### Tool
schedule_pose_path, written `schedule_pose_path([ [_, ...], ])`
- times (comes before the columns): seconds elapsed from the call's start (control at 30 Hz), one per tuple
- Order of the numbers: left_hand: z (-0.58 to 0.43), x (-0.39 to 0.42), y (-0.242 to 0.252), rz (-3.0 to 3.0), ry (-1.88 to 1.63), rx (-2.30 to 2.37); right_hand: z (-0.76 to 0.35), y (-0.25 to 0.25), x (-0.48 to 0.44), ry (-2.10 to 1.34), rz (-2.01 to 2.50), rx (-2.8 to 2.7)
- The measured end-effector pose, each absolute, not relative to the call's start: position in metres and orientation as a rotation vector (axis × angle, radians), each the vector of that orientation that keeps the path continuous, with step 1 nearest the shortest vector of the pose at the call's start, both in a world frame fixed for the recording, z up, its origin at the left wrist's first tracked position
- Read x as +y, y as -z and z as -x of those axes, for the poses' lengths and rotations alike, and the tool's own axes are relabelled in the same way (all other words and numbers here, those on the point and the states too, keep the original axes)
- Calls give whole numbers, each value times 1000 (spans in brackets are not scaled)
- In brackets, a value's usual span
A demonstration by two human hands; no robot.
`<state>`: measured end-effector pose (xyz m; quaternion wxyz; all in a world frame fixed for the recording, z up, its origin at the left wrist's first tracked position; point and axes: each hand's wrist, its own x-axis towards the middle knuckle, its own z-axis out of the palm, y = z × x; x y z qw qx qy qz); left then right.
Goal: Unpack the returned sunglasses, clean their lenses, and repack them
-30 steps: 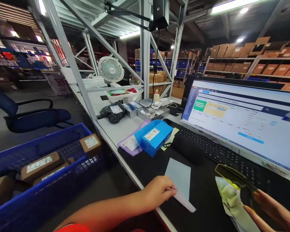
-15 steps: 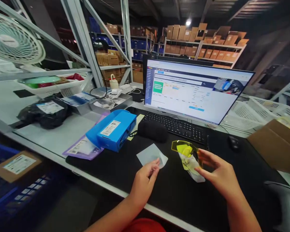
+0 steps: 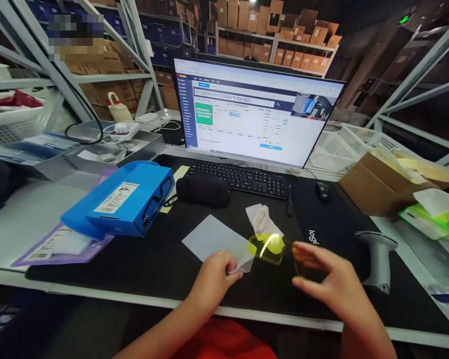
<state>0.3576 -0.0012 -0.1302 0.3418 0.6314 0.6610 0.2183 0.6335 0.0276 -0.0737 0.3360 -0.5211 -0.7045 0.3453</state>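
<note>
Between the thumb and fingers of my left hand (image 3: pixel 219 276) is the near corner of a thin pale-grey cloth (image 3: pixel 209 239), spread out above the black mat. My right hand (image 3: pixel 327 274) grips a pair of yellow-tinted glasses (image 3: pixel 267 249) by the right side, thumb below and fingers above. The left lens reaches the cloth's right corner; whether they touch I cannot tell. Behind the glasses lies a crumpled whitish tissue (image 3: pixel 261 219), partly seen through the yellow lens. A black glasses case (image 3: pixel 202 190) and a blue box (image 3: pixel 115 199) with a white label are farther left.
A keyboard (image 3: pixel 243 178) and a monitor (image 3: pixel 247 114) stand at the back. To the right are a mouse (image 3: pixel 322 191), a grey barcode scanner (image 3: pixel 377 259), a cardboard box (image 3: pixel 374 182) and a tissue pack (image 3: pixel 430 219). A purple bag (image 3: pixel 71 252) lies under the blue box.
The view has turned right. My right hand has brought the glasses nearer to me and closer to the cloth, off the crumpled tissue. More of the cloth now shows beyond my left hand.
</note>
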Motion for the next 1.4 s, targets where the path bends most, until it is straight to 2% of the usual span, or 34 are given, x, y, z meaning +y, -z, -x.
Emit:
schedule_pose_path([
  [0.17, -360, 2, 132, -1623, -581, 1646, -638, 100, -18, -934, 1493, -1946],
  [0.5, -360, -4, 129, -1655, -627, 1560, -614, 120, -25, -424, 1636, -2021],
  [0.83, -356, -10, 123, -1642, -761, 1452, -610, 115, -45, -96, 1423, -2215],
  [1.4, -354, -15, 124, -1554, -846, 1400, -599, 118, -60, -94, 1494, -2182],
])
